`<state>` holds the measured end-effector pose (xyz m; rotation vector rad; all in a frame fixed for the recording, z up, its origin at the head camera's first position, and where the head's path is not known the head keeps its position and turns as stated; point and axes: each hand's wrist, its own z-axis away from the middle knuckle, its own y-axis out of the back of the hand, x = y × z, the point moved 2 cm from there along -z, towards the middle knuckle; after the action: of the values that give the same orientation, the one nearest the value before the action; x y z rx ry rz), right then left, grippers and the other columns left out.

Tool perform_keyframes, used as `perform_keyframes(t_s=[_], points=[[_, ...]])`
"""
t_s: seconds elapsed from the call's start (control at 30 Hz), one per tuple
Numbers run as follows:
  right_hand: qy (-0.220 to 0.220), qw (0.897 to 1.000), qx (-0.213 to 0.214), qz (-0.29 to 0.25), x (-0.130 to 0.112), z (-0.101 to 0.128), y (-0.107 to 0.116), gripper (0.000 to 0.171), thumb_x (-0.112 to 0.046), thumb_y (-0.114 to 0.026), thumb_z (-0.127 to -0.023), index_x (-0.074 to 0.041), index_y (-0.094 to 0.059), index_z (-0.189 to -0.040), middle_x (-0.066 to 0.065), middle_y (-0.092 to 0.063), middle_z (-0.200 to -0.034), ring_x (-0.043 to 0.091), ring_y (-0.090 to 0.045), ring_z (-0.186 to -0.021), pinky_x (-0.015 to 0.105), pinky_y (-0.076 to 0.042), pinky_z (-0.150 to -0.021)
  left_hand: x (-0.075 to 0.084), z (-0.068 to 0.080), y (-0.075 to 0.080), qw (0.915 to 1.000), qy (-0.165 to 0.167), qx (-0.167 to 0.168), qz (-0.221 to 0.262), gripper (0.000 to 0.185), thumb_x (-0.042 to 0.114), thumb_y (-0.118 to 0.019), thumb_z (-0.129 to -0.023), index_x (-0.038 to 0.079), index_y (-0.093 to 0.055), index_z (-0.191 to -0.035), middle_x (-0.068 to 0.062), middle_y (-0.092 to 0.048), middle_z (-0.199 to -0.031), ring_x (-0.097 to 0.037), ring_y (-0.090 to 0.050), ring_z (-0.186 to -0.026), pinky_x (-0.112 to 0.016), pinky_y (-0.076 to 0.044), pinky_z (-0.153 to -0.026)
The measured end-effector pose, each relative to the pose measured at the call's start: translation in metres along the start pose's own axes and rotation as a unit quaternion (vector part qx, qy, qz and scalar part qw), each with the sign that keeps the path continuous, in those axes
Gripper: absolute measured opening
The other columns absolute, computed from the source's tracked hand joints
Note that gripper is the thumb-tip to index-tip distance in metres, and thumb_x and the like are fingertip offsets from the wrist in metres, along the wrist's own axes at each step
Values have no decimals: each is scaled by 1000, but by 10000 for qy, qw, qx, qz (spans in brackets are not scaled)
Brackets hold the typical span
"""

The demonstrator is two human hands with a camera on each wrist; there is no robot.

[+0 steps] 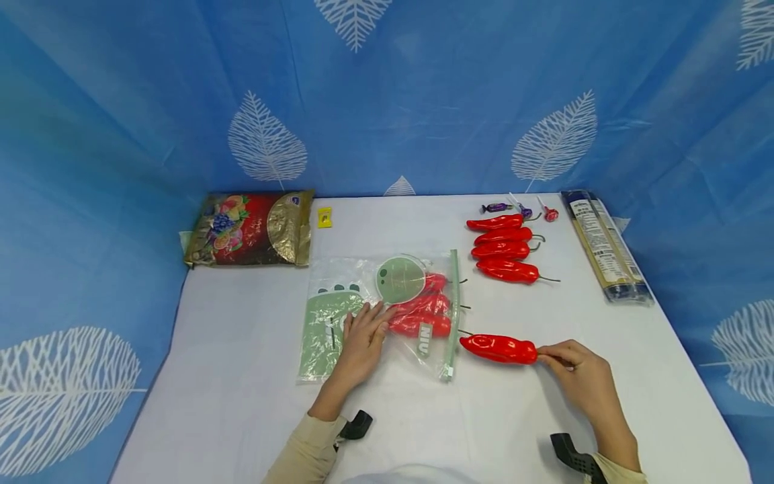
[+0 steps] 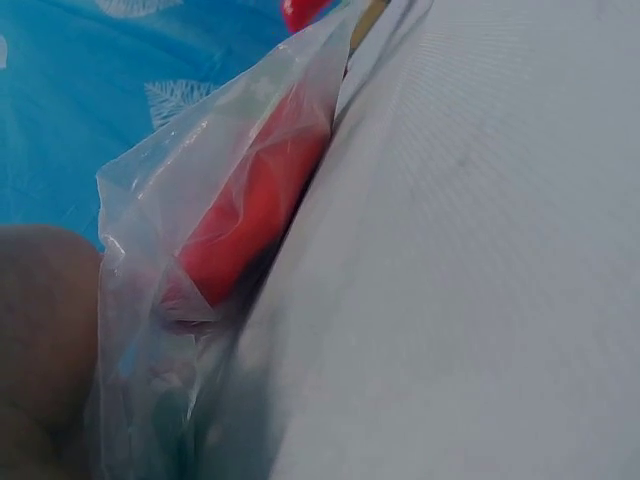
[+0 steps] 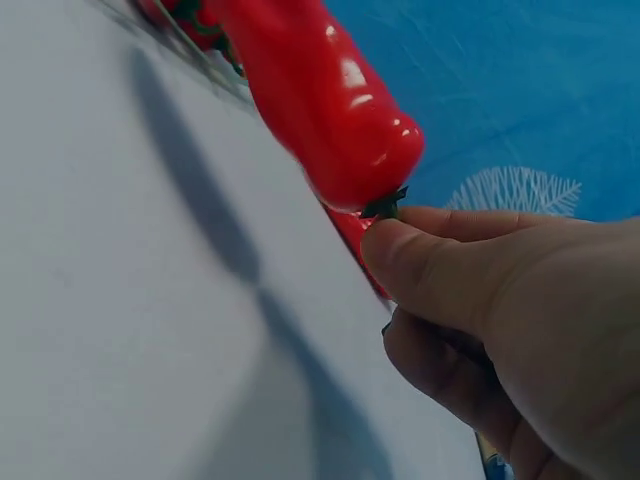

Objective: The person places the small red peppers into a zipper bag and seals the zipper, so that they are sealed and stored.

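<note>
White cloth is covering the counter point(image 1: 242, 349) where we are working. Our left hand point(image 1: 361, 343) is lying spread and flat on the zip bag point(image 1: 387, 316), just left of the peppers inside. Our right hand point(image 1: 574, 373) is pinching a red pepper point(image 1: 498, 349) at its stem end, near the bag's mouth.

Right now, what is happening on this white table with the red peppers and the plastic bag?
A person's left hand rests flat on a clear plastic zip bag that already contains red peppers. The right hand pinches the stem end of another glossy red pepper, which lies just outside the bag's opening. Four more red peppers lie in a row farther back on the white table.
</note>
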<state>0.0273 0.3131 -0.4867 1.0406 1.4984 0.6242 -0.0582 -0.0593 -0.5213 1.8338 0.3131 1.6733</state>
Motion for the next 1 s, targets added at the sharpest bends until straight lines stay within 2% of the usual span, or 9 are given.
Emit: perform_keyframes(t_s=[0.17,0.3,0.57,1.0], points=[[-22,9999,-146,82,-6,4,-7,16,-1,-85,-78,-12,-82,-90,-3,-73,-85,10,-64,-77,8,-47,-65,-2,-1,0,10000,2,10,18,39,30,-43,-110,23,-61,-144,-11,-45,-160,-40,-27,-155,-64,-1,-126],[67,9999,-84,94,-8,2,-10,16,-1,-85,-78,-13,-82,-89,-4,-72,-84,16,-67,-78,12,-49,-64,-3,-2,0,10000,-58,1,-10,39,30,-43,-110,23,-61,-143,-13,-45,-160,-41,-28,-154,-66,-2,-125],[243,9995,-101,-185,-19,2,-22,17,-3,-87,-78,-16,-82,-87,-8,-73,-83,2,-62,-76,10,-48,-66,-3,-1,-1,10000,9,-14,12,38,30,-44,-110,24,-61,-143,-11,-45,-160,-39,-27,-155,-64,-1,-126],[598,9955,-278,-686,-41,-5,-48,18,-5,-88,-77,-18,-81,-87,-11,-72,-84,-1,-60,-77,8,-47,-66,-2,-1,-2,9999,-94,30,28,38,30,-44,-110,23,-62,-142,-13,-45,-160,-41,-28,-154,-67,-3,-124]])
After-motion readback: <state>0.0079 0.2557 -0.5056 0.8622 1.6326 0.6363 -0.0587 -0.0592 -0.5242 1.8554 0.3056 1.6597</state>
